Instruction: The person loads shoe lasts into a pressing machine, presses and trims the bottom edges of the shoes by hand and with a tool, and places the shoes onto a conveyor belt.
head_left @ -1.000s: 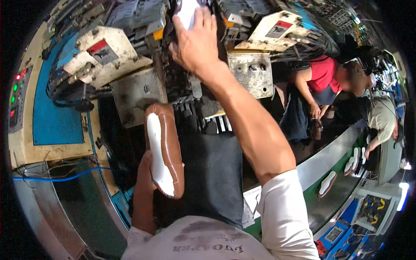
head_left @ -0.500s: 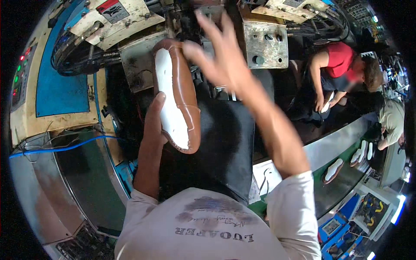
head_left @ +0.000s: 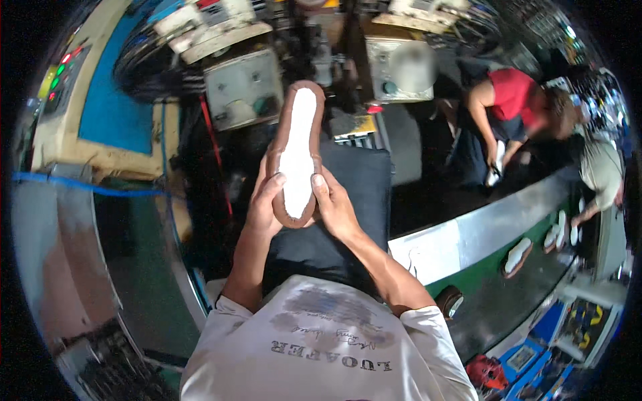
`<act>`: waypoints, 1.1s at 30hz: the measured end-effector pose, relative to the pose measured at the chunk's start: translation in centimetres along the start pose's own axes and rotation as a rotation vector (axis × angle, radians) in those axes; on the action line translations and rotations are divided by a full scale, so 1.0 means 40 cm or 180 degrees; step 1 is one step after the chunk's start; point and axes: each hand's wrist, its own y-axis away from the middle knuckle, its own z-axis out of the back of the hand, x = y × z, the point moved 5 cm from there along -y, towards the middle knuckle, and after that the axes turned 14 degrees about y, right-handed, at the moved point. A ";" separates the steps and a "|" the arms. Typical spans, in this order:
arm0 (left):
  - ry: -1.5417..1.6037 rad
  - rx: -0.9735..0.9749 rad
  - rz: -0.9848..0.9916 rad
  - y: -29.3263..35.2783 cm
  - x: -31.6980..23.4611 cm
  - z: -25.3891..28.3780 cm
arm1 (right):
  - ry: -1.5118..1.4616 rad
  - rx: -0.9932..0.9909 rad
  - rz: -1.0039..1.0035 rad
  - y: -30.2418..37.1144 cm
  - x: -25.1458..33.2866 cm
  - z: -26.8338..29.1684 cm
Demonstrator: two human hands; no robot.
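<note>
One brown shoe (head_left: 299, 154), two-handed
Left hand (head_left: 263, 204) and right hand (head_left: 336, 208) grasp its near end (white side up), two metal panels (head_left: 234, 80) beyond it.

Leather-look upper (head_left: 275, 158) (smooth, matt sole (head_left: 299, 150)).

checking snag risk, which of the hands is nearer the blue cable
Left: the left hand is to the right of the blue cable, not touching it; the right hand is farther right, across the brown shoe.

The lasted shoe (head_left: 298, 154) hides most fingers of the left hand (head_left: 263, 208) and right hand (head_left: 338, 210). The top edge crops a cream bracket (head_left: 221, 30); a co-worker's head (head_left: 554, 113) is blurred.
</note>
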 end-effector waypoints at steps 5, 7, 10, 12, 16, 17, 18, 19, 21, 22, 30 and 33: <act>0.0937 -0.0874 0.0182 0.188 -0.009 0.208 | 0.0495 0.1071 -0.0330 0.059 -0.046 -0.096; 0.1370 -0.1369 0.0176 0.293 -0.009 0.336 | 0.0380 0.1028 -0.0220 0.102 -0.072 -0.101; 0.0979 -0.1881 -0.0153 0.406 -0.157 0.479 | 0.0184 0.0728 -0.0309 0.143 -0.151 -0.038; 0.0112 -0.2252 -0.0814 0.467 -0.287 0.667 | 0.0213 0.0572 -0.0353 0.149 -0.173 0.011; -0.3592 -0.3328 -0.1255 0.588 -0.605 0.993 | 0.0233 0.0311 -0.0168 0.157 -0.201 0.098; -0.3597 -0.3230 -0.0831 0.520 -0.604 1.000 | 0.0218 0.0060 -0.0318 0.192 -0.216 0.142; -0.3621 -0.3029 -0.0390 0.407 -0.607 0.978 | 0.0247 -0.0253 -0.0443 0.226 -0.227 0.179; -0.3890 -0.3224 -0.0273 0.353 -0.610 0.979 | 0.0390 -0.0459 -0.0356 0.249 -0.233 0.210; -0.4057 -0.2654 -0.0495 0.281 -0.602 0.991 | 0.0808 -0.0880 -0.0203 0.289 -0.257 0.291; -0.2732 -0.2220 -0.0282 0.236 -0.535 0.978 | 0.1103 -0.1126 -0.0222 0.324 -0.284 0.339; -0.1315 -0.0111 0.0874 -0.075 0.094 0.569 | 0.2224 -0.3809 -0.2528 1.145 -0.651 0.649; -0.1162 0.0028 0.1311 -0.085 0.234 0.272 | 0.1581 -0.3704 -0.3354 1.465 -0.785 0.525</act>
